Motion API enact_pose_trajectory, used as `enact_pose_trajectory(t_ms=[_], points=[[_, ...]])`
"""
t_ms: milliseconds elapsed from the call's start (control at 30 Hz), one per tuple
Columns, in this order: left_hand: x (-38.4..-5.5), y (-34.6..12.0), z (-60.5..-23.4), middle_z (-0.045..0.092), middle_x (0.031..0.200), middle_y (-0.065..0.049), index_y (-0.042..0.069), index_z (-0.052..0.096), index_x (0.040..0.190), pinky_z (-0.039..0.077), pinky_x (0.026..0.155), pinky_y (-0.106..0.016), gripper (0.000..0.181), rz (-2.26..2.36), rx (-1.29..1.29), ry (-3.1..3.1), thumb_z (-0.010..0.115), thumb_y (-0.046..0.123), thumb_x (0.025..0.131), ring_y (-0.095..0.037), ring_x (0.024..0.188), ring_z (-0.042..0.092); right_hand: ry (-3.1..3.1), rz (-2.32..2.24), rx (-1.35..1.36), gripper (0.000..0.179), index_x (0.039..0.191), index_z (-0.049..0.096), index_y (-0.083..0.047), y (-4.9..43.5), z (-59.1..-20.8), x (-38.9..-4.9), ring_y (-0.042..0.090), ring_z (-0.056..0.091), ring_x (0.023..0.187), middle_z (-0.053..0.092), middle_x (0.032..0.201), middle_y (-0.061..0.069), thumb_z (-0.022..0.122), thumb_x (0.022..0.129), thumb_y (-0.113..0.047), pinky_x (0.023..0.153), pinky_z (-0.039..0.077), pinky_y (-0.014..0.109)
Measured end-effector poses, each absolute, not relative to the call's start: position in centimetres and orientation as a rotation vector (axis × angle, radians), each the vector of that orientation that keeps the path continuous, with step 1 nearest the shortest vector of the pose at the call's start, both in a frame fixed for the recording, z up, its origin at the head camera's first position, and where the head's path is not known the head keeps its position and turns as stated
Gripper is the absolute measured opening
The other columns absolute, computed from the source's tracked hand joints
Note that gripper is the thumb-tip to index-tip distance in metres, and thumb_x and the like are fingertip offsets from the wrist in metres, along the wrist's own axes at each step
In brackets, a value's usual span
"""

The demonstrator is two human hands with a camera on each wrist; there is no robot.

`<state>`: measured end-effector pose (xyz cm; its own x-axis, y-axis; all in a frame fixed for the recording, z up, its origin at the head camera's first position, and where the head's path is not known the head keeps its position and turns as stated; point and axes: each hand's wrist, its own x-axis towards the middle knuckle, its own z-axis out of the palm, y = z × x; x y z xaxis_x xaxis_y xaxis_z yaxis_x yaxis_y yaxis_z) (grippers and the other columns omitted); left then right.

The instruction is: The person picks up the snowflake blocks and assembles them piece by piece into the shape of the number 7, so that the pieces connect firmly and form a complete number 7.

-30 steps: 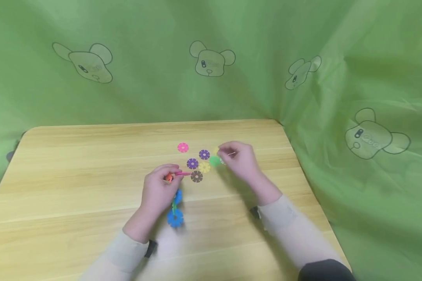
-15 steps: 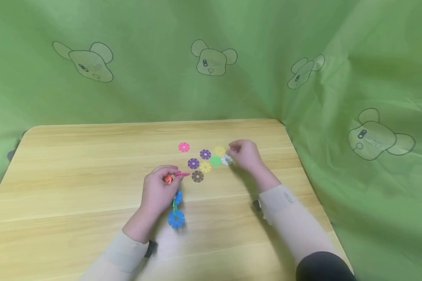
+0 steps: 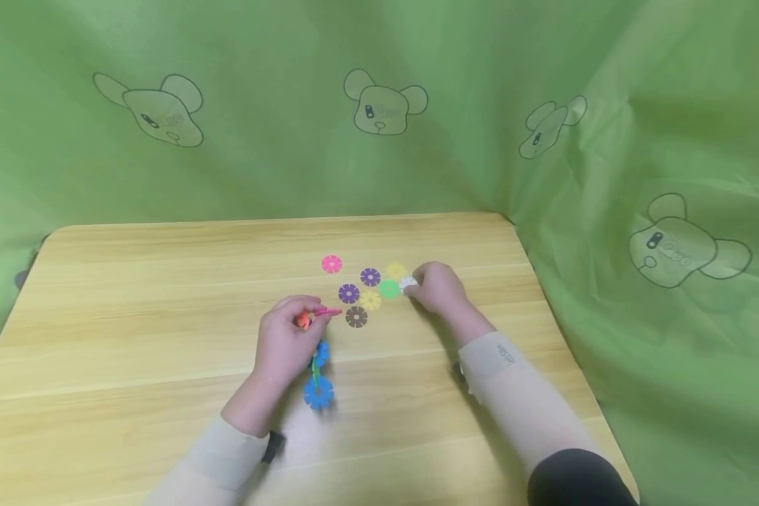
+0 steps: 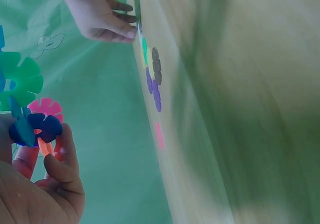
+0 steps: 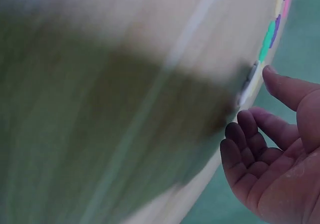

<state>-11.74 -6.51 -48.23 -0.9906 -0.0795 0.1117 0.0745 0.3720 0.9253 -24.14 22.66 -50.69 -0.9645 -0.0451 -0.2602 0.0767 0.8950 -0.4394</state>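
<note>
My left hand (image 3: 286,342) grips a joined chain of notched plastic snowflake discs, held above the table. A blue disc (image 3: 318,393) hangs at its near end, with a green disc (image 4: 30,78), more blue ones, an orange disc (image 4: 45,148) and a pink disc (image 4: 46,106) linked in. Fingers hide part of the chain. At the right end of the loose discs, my right hand (image 3: 440,289) has its fingertips right at a white disc (image 3: 407,283) lying flat. The thumb and the curved fingers stand apart around that disc in the right wrist view.
Left of the white disc lie a green disc (image 3: 389,289), two yellow discs (image 3: 371,300), two purple discs (image 3: 348,293), a brown disc (image 3: 356,317) and a pink one (image 3: 332,264). Green cloth (image 3: 259,161) surrounds the wooden table (image 3: 133,316).
My right hand has drawn away from the yellow disc, then come down toward me onto the white one. My left hand keeps its hold on the chain, almost still.
</note>
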Motion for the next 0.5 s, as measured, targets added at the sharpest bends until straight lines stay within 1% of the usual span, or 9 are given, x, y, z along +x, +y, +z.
enact_pose_trajectory(t_ms=[167, 300, 500], points=[[-11.91, -6.50, -48.13, 0.076, 0.118, -0.012, 0.005, 0.079, 0.096, 0.058, 0.099, -0.046, 0.005, -1.697, 0.003, -2.462, 0.081, 0.006, 0.091, -0.034, 0.117, 0.069, 2.810, -0.621, 0.024, 0.045, 0.124, 0.072, 0.004, 22.77, -51.03, -24.22, 0.044, 0.063, 0.123, 0.071, 0.129, 0.024, 0.079, 0.094, -0.029, 0.111, 0.046, 0.058], [-12.02, -6.54, -48.12, 0.076, 0.118, -0.012, 0.005, 0.079, 0.096, 0.058, 0.098, -0.046, 0.005, -1.713, 0.015, -2.461, 0.080, 0.005, 0.091, -0.034, 0.119, 0.068, 2.811, -0.604, 0.011, 0.044, 0.124, 0.072, 0.004, 22.77, -51.11, -24.28, 0.044, 0.064, 0.123, 0.071, 0.129, 0.023, 0.079, 0.094, -0.029, 0.111, 0.046, 0.057], [-12.06, -6.59, -48.15, 0.075, 0.118, -0.013, 0.004, 0.079, 0.098, 0.057, 0.100, -0.047, 0.007, -1.727, 0.032, -2.468, 0.081, 0.004, 0.091, -0.034, 0.120, 0.067, 2.815, -0.585, 0.013, 0.039, 0.116, 0.074, 0.003, 22.63, -51.19, -24.33, 0.042, 0.067, 0.113, 0.074, 0.119, 0.020, 0.079, 0.094, -0.028, 0.106, 0.050, 0.055]])
